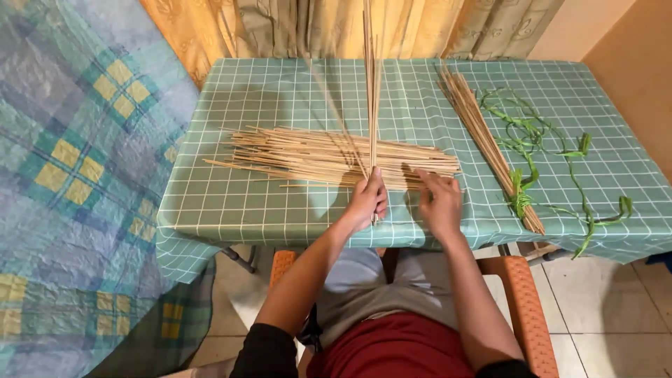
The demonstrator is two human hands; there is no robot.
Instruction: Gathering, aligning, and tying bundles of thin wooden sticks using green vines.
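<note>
On the near edge of the green checked tablecloth (pixel 231 210), the left hand (pixel 367 201) is closed around a thin bundle of upright sticks (pixel 371 84), pinching their lower ends so they stand almost vertical and rise out of the top of the view. Just to its right, the right hand (pixel 441 203) lies palm down with fingers loosely spread, its fingertips touching the right end of the flat pile of sticks (pixel 329 157). That pile lies just beyond both hands, its long axis running left to right across the table, so the held sticks stand crosswise to it. Right hand is nearer the pile's right end; left hand sits near its middle. Farther right, a second bundle of sticks (pixel 483 133) runs diagonally from far to near, with green leaf strips (pixel 539 140) scattered beside it
</note>
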